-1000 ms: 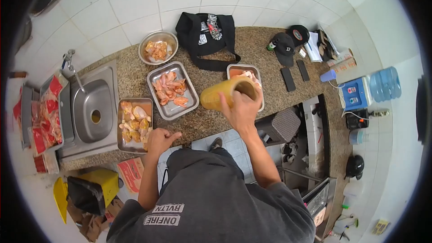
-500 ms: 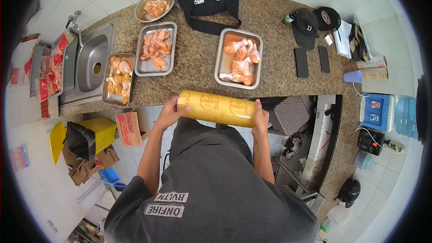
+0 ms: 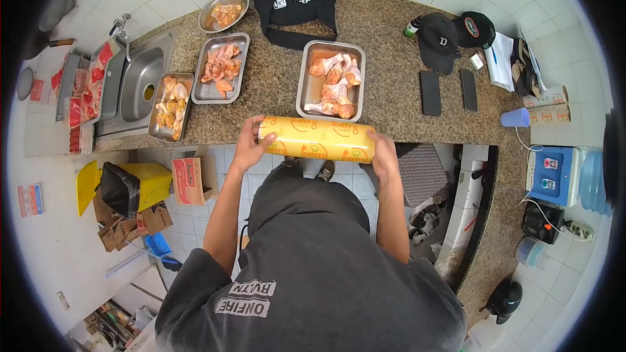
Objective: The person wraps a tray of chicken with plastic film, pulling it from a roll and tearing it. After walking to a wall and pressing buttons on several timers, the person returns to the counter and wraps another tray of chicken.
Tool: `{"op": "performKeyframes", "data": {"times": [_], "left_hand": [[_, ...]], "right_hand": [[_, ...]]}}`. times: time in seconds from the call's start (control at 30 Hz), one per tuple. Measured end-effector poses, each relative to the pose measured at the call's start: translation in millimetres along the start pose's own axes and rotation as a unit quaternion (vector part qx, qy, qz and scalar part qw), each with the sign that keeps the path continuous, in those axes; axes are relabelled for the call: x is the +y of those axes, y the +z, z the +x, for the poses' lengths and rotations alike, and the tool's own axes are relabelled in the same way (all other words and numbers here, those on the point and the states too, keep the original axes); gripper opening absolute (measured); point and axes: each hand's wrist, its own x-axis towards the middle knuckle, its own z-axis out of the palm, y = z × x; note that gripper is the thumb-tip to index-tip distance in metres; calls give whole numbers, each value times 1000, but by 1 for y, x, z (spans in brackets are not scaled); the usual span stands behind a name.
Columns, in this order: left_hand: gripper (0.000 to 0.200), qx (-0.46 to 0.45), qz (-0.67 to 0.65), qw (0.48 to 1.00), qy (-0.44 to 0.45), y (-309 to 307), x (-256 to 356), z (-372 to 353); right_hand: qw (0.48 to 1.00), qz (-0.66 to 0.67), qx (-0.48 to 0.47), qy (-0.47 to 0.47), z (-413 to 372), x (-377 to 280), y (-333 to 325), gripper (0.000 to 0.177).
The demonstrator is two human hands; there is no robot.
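Note:
A yellow roll of cling film [image 3: 316,140] printed with "CHEFFY" lies level between my two hands, at the counter's front edge. My left hand [image 3: 249,145] is closed round its left end, thumb on the near side. The right end sits in the grip of my right hand [image 3: 385,156]; part of those fingers is hidden behind the roll. Just beyond the roll stands a metal tray [image 3: 302,85] of raw chicken drumsticks [image 3: 336,81]. Farther left, chicken wings [image 3: 225,65] fill a second tray [image 3: 242,68].
A narrow pan [image 3: 158,94] of chicken pieces stands by the sink [image 3: 138,85], and a round bowl [image 3: 245,6] behind. A black bag [image 3: 297,3] lies at the back. Caps [image 3: 437,42] and two phones [image 3: 430,93] are at right. Below is a yellow bin [image 3: 147,189].
Both hands have brought the roll up and forward, closer to the drumstick tray. The roll has turned about its length, so its print shows differently. The whole view has shifted slightly.

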Motion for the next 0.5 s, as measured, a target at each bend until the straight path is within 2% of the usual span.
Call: {"op": "performKeyframes", "data": {"times": [0.13,0.2,0.27,0.3,0.33,0.37,0.4,0.43,0.47,0.5], "left_hand": [[57,37,-6,999,2,0,-2,-8],[58,51,-12,999,8,-4,1,-15],[70,89,-35,993,-67,-9,12,-33],[70,94,-35,993,-69,-12,9,-42],[80,78,-64,990,-103,-15,6,-52],[91,62,-93,984,-137,-20,2,-58],[91,70,-94,984,-137,-24,4,-62],[100,30,-18,993,-116,-25,8,-66],[108,-11,58,994,-94,-26,13,-69],[117,9,71,995,-69,-28,24,-65]], "right_hand": [[999,-22,-9,-22,-10,2,6,26],[992,-41,-23,-116,-37,-8,22,20],[989,-36,-32,-137,-58,-28,44,20],[969,-109,-46,-215,-64,-38,54,21],[938,-181,-60,-291,-70,-51,64,21],[906,-263,-73,-323,-76,-69,74,24],[906,-263,-81,-322,-82,-92,89,24],[823,-367,-135,-411,-86,-116,106,27],[717,-460,-185,-490,-86,-135,124,29],[714,-460,-192,-492,-82,-150,142,29]]}}
